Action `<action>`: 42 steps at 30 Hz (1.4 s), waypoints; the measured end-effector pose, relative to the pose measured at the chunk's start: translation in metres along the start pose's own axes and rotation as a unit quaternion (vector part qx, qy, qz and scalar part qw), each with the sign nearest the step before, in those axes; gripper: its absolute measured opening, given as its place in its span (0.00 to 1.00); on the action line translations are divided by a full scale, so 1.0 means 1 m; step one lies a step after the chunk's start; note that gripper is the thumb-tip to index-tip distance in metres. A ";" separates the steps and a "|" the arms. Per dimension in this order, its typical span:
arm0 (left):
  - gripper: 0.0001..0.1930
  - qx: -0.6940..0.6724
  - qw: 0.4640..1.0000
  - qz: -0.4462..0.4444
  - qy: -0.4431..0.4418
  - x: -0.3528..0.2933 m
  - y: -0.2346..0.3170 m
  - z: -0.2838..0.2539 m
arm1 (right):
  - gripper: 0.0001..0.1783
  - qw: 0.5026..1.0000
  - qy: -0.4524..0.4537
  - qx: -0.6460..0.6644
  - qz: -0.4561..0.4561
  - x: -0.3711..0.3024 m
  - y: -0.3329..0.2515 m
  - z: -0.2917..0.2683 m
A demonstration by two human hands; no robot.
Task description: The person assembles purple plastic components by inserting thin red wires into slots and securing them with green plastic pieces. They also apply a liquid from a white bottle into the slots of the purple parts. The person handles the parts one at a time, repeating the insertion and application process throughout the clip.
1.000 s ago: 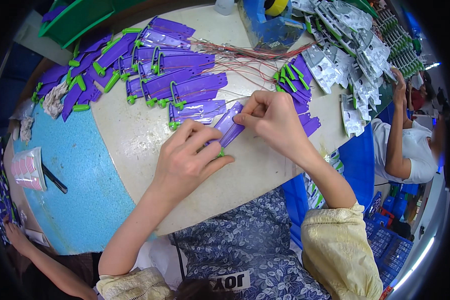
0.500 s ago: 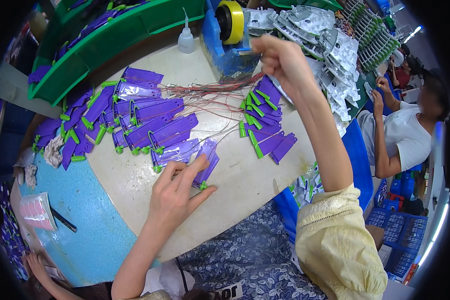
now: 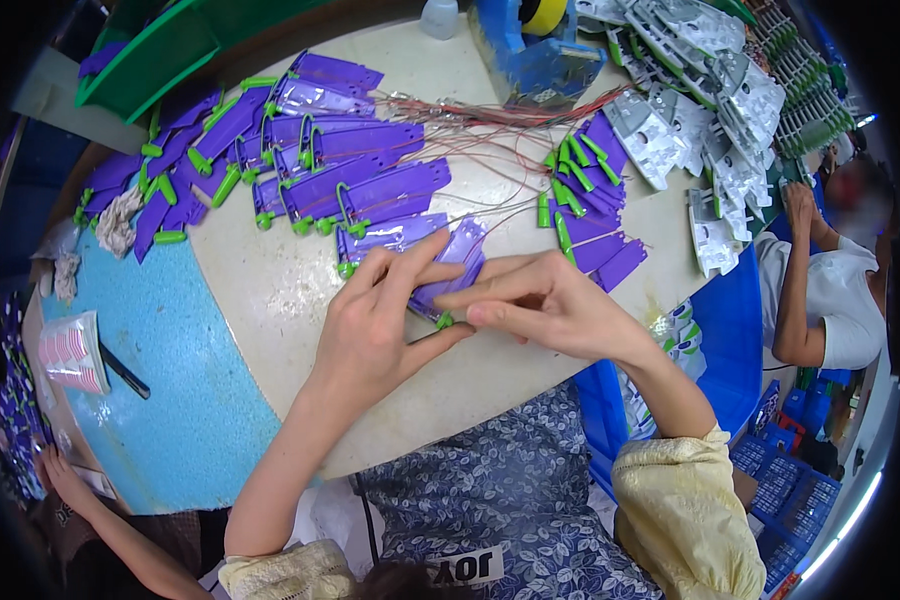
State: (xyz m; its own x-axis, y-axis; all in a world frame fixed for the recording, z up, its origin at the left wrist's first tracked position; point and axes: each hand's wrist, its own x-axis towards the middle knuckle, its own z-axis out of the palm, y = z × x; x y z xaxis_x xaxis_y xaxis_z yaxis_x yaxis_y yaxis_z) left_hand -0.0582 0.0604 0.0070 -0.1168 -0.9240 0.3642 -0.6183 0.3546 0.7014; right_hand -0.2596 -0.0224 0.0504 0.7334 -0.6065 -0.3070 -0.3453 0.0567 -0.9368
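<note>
A flat purple plastic part (image 3: 460, 262) with a green end lies on the table in front of me. My left hand (image 3: 370, 315) holds it down, index finger along its upper side and thumb by the green end. Over the same part, my right hand (image 3: 560, 305) has thumb and fingers closed in a pinch; whatever is between them, if anything, is too small to make out. Beyond lie several purple parts with green tips (image 3: 370, 190), joined by thin red and grey wires (image 3: 500, 115) to a second purple-and-green cluster (image 3: 590, 200) on the right.
A blue tape dispenser (image 3: 530, 65) with yellow tape stands at the back, beside a small bottle (image 3: 439, 18). Grey-white plastic pieces (image 3: 715, 110) are heaped at right, above a blue bin (image 3: 720, 340). At left are a green tray (image 3: 160, 60) and a blue mat (image 3: 180, 390). A co-worker (image 3: 825, 285) sits at right.
My right hand has come down from beside the tape dispenser to the purple part under my left hand. The left hand stays on that part. The whole view has shifted.
</note>
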 end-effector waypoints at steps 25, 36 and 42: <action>0.37 -0.037 0.992 -0.075 0.091 -0.022 0.010 0.019 | 0.05 0.969 -0.137 -0.176 0.106 0.064 -0.038 0.014; 0.37 0.198 0.976 -0.071 0.062 0.000 0.006 -0.015 | 0.19 0.946 0.253 -0.139 -0.145 0.067 -0.030 -0.019; 0.40 0.357 0.931 -0.067 0.031 0.086 -0.040 -0.055 | 0.39 0.853 0.422 -0.201 -0.230 0.181 -0.005 -0.036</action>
State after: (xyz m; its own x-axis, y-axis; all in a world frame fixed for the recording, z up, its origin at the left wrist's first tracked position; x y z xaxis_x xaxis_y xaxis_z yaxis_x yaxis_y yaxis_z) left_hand -0.0009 -0.0253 0.0433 0.0300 -0.9349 0.3537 -0.9856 0.0311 0.1660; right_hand -0.1460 -0.1607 0.0058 0.2210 -0.8561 0.4671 -0.4328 -0.5153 -0.7397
